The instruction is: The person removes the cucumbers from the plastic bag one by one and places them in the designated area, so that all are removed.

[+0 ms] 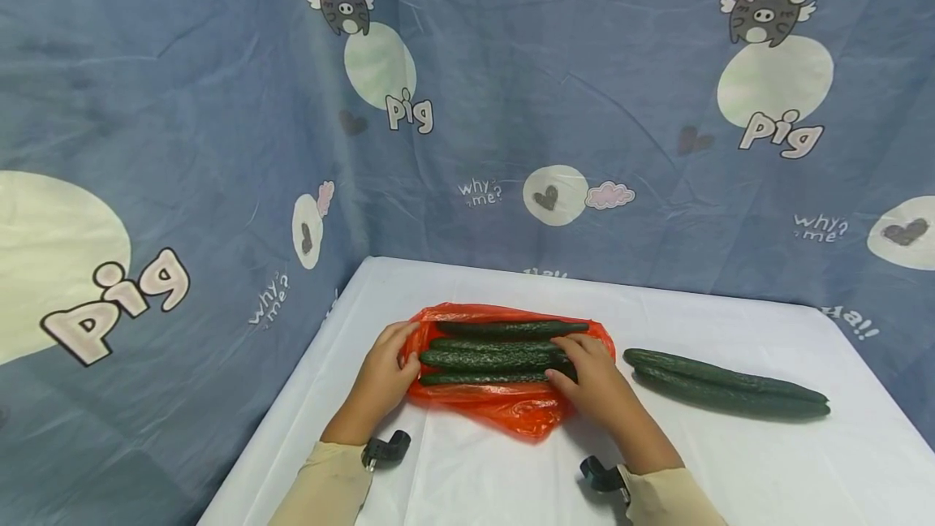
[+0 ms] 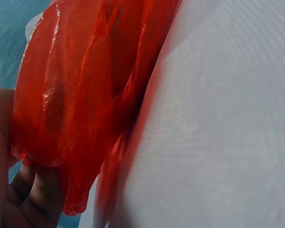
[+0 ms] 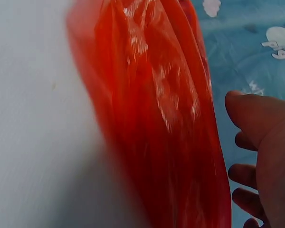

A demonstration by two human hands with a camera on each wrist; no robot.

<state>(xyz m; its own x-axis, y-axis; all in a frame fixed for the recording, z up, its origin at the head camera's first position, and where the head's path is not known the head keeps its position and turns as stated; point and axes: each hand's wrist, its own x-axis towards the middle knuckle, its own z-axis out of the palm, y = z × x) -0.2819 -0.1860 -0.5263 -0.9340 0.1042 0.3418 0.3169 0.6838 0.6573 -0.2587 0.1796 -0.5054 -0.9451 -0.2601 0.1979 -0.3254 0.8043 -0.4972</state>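
A red plastic bag (image 1: 504, 412) lies spread with its mouth facing up, and several dark green cucumbers (image 1: 482, 359) lie side by side in it. At the bag's left end my left hand (image 1: 387, 368) holds the edge, thumb in front and fingers behind; the left wrist view shows the film (image 2: 80, 95) between them. My right hand (image 1: 595, 376) hovers at the right end of the cucumbers with its fingers loosely bent. In the right wrist view its thumb (image 3: 247, 107) stands apart from the fingers, beside the bag (image 3: 166, 118). Whether its fingertips touch a cucumber is hidden.
Two more long cucumbers (image 1: 730, 386) lie together on the white tablecloth (image 1: 745, 477), to the right of the bag. Blue printed cloth (image 1: 475, 128) hangs behind the table and along its left side. Both wrists wear black camera mounts.
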